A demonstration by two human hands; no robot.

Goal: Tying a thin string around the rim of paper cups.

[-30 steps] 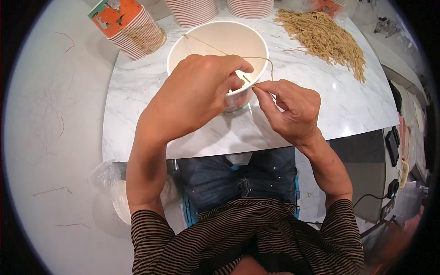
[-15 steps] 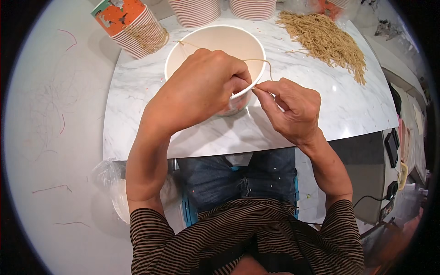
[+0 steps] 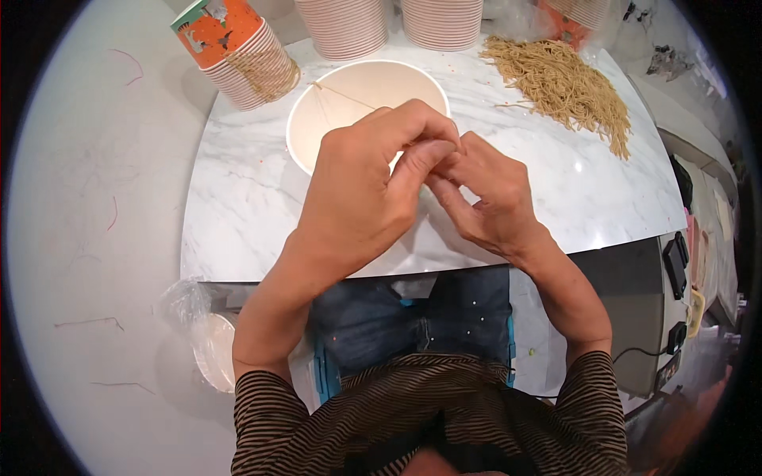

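Observation:
A white paper tub [image 3: 305, 131] with a round rim stands on the marbled table, its mouth facing up at me. A thin tan cord [image 3: 347, 95] runs from the tub's far left rim across the mouth and passes out of sight behind my left hand [image 3: 369, 174]. That hand is over the near right part of the tub, thumb pressed to the fingers. My right hand [image 3: 492, 186] meets it from the right, just outside the rim, with its fingers pinched. Their fingertips come together; the cord between them is hidden.
A heap of loose tan cords [image 3: 559, 91] lies at the back right. Two stacks of white tubs [image 3: 341, 28] stand behind. A tipped orange-patterned stack [image 3: 262, 71], with cords on its side, is at the back left. Clear plastic wrap [image 3: 186, 301] hangs below the table's left corner.
My left hand has lifted from inside the tub and turned, its fingertips now meeting the right hand's. The cord's loop at the right rim is no longer visible. The view has shifted slightly.

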